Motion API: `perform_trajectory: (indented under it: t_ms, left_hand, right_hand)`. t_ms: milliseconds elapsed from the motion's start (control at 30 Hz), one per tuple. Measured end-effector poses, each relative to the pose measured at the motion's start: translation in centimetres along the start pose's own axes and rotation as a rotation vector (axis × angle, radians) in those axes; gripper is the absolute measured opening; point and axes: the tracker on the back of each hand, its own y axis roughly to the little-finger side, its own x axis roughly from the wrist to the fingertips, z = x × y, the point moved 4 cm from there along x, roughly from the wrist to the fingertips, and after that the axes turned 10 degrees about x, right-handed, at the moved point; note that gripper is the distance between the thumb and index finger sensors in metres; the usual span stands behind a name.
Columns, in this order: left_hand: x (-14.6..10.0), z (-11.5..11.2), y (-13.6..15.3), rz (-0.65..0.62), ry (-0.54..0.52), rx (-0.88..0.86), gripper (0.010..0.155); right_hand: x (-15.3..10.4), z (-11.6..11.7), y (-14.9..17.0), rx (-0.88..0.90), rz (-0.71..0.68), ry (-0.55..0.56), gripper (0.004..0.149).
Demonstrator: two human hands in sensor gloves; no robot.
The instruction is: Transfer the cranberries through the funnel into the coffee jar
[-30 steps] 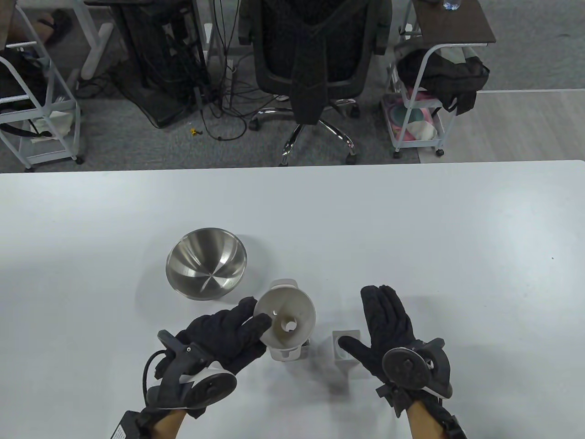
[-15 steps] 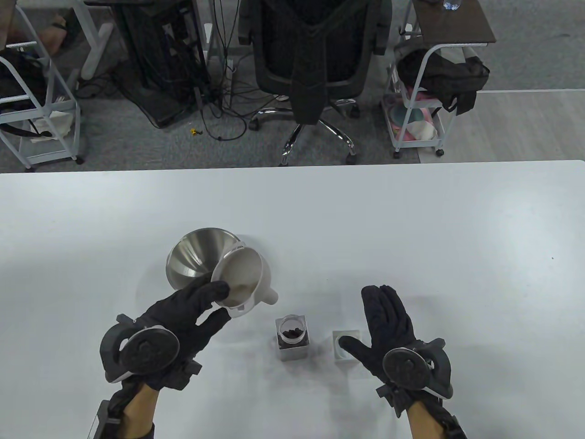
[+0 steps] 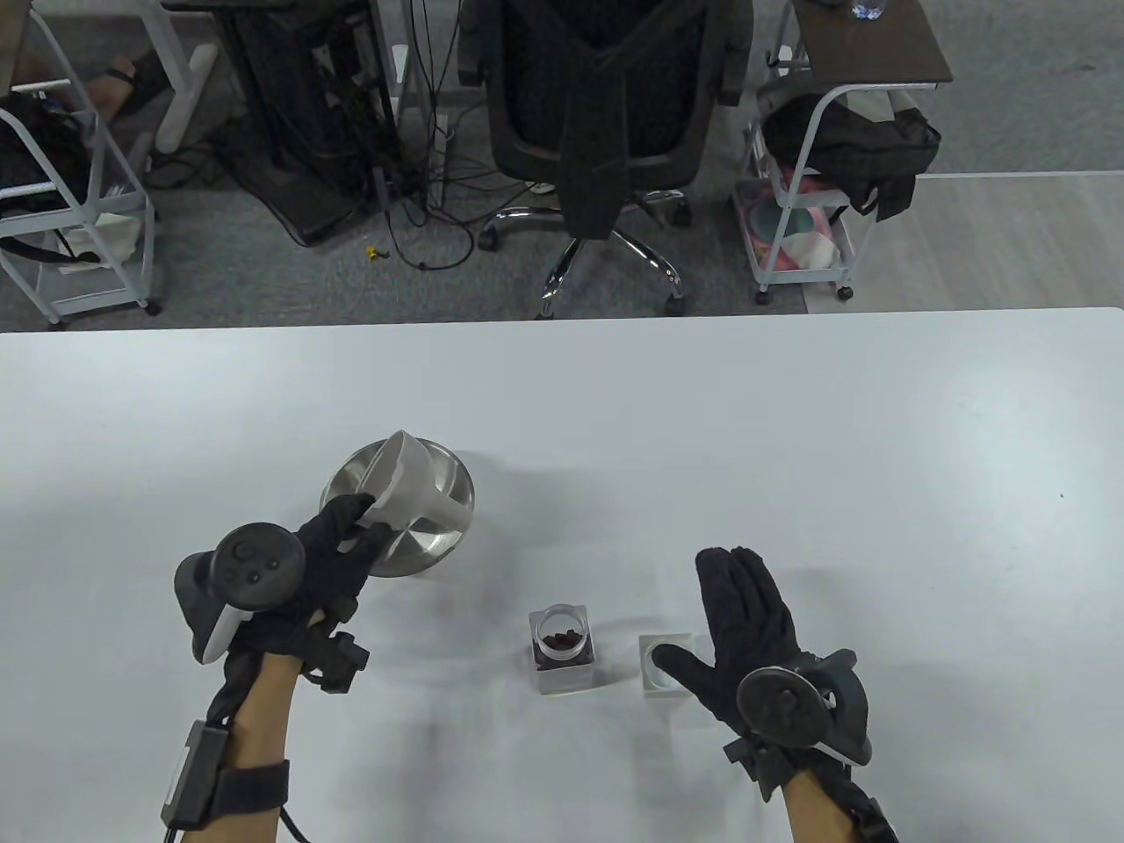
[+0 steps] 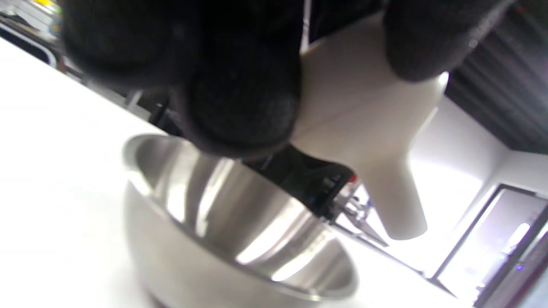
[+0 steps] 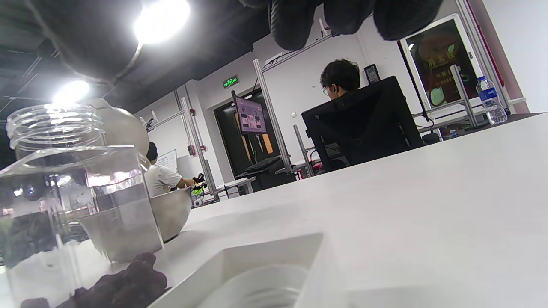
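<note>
Most of the transfer looks complete: cranberries (image 3: 562, 638) lie inside the uncapped coffee jar (image 3: 562, 652), the left hand (image 3: 338, 549) grips the funnel (image 3: 413, 493) over the empty bowl (image 3: 443, 518), right hand (image 3: 746, 619) spread flat beside the lid (image 3: 654, 680), capping apparently pending.

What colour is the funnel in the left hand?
The funnel is plain white, with no pattern. It shows best in the left wrist view.
</note>
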Motion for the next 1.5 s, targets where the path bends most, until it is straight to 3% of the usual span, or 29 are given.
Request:
perform_trajectory:
  t_ms: [433, 667, 1233, 1500]
  left_hand:
    - [2.8, -2.5, 1.0, 0.156, 0.173, 0.129, 0.058]
    - [3.4, -3.5, 1.4, 0.188, 0.206, 0.156, 0.061]
    - [3.2, -4.4, 2.7, 0.243, 0.209, 0.161, 0.065]
    - [2.7, -2.9, 1.7, 0.204, 0.100, 0.222, 0.065]
  right_hand:
    - [0.0, 0.0, 0.0, 0.001, -0.004, -0.004, 0.099]
    - [0.0, 0.0, 0.0, 0.000, -0.005, -0.003, 0.099]
    - [0.0, 0.1, -0.1, 0.005, -0.011, -0.005, 0.099]
    - [0.0, 0.3, -0.1, 0.003, -0.010, -0.014, 0.099]
